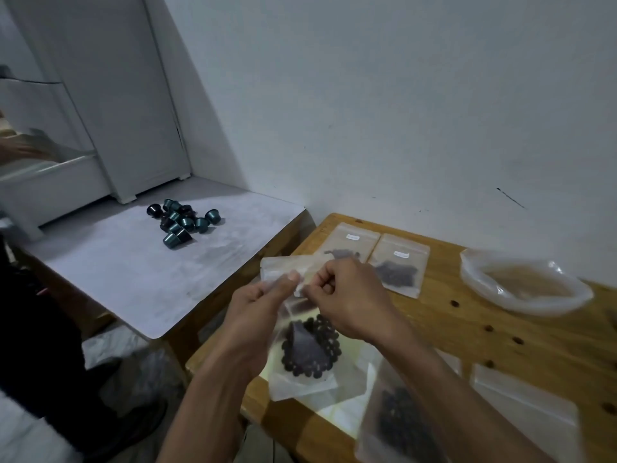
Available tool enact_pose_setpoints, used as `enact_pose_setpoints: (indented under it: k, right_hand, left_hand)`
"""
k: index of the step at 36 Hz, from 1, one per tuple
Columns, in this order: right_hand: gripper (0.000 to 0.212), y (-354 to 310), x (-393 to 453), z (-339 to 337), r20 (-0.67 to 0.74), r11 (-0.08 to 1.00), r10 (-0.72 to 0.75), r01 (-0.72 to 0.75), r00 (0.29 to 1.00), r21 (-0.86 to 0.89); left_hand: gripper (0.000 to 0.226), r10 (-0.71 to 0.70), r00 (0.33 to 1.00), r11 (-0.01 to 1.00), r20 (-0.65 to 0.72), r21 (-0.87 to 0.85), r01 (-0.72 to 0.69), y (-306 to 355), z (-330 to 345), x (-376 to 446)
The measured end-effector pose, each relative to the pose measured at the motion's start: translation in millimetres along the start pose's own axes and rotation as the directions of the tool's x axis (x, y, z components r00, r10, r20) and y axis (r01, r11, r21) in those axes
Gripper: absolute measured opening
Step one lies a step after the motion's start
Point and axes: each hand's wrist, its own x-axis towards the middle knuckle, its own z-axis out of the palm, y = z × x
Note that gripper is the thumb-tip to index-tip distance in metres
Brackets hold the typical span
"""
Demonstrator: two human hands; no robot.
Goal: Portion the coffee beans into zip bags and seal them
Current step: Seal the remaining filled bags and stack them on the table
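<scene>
A clear zip bag [302,379] with dark coffee beans [310,349] in its lower half hangs above the wooden table's [500,329] left edge. My left hand [257,315] pinches its top strip between thumb and fingers. My right hand [347,295] pinches the same strip just to the right. Two flat bags with beans lie further back, one on the left [350,248] and one on the right [399,265]. Another bag with beans [400,426] lies near the front edge under my right forearm.
A large open plastic bag [521,282] sits at the table's right rear. Empty zip bags [524,406] lie at the front right. Several teal coffee capsules [183,222] are heaped on a grey-topped side table [117,272] to the left. White wall behind.
</scene>
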Motion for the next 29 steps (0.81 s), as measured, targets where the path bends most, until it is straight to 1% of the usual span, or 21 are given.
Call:
enact_pose_setpoints:
  k: [3,6,9,10,12,13,14,15,16,17,19,20,24,27,29]
  right_hand:
    - [0.023,0,-1,-1,-0.021,1.000,-0.003,0.003,1.000,0.001]
    - [0.022,3,-2,-1,-0.040,1.000,0.010,-0.009,0.999,0.024]
    - [0.017,7,-3,2,-0.108,0.997,0.058,-0.051,0.992,0.064]
    - [0.025,8,-5,2,-0.149,0.995,0.083,-0.074,0.985,0.064]
    - [0.051,12,-7,0,-0.212,0.988,0.137,-0.120,0.968,0.093]
    - [0.063,14,-9,-3,-0.215,0.981,0.169,-0.143,0.962,0.131]
    - [0.069,16,-10,-5,-0.187,0.965,0.211,-0.174,0.959,0.196]
    - [0.070,18,-11,-7,-0.137,0.936,0.251,-0.204,0.958,0.286]
    - [0.063,21,-11,-9,-0.082,0.896,0.270,-0.219,0.959,0.387]
    - [0.051,25,-11,-9,-0.042,0.854,0.275,-0.224,0.960,0.470]
    - [0.029,30,-10,-11,-0.038,0.802,0.279,-0.211,0.959,0.559]
    - [0.024,33,-8,-13,-0.055,0.783,0.287,-0.201,0.956,0.589]
    - [0.023,50,4,-18,-0.141,0.718,0.369,-0.185,0.919,0.671]
    - [0.024,64,18,-20,-0.190,0.672,0.448,-0.189,0.873,0.716]
    - [0.025,71,25,-19,-0.187,0.672,0.464,-0.206,0.866,0.712]
  left_hand:
    - [0.027,0.039,0.999,0.999,0.009,0.031,-0.039,-1,2,1]
    - [0.023,0.048,0.999,0.998,-0.002,0.028,-0.048,-1,4,2]
    - [0.022,0.053,0.998,0.999,-0.018,0.009,-0.053,-2,6,4]
    - [0.022,0.052,0.998,0.999,-0.028,-0.001,-0.052,-2,6,5]
    - [0.023,0.053,0.998,0.999,-0.040,-0.009,-0.053,-2,7,9]
    - [0.024,0.056,0.998,0.998,-0.039,-0.004,-0.057,-2,8,11]
    - [0.025,0.062,0.998,0.998,-0.033,0.006,-0.062,-1,10,13]
    - [0.025,0.070,0.997,0.997,-0.027,0.018,-0.069,-1,11,16]
    - [0.025,0.079,0.997,0.997,-0.022,0.028,-0.078,0,13,20]
    - [0.024,0.090,0.996,0.995,-0.015,0.034,-0.089,1,16,23]
    - [0.020,0.106,0.994,0.994,-0.002,0.039,-0.105,2,23,30]
    - [0.019,0.104,0.995,0.994,0.003,0.037,-0.104,2,27,34]
    - [0.022,0.049,0.998,0.996,0.038,0.073,-0.052,3,39,49]
    - [0.014,0.030,0.999,0.989,0.022,0.143,-0.033,2,45,61]
    - [0.010,0.047,0.999,0.984,0.008,0.174,-0.047,2,50,70]
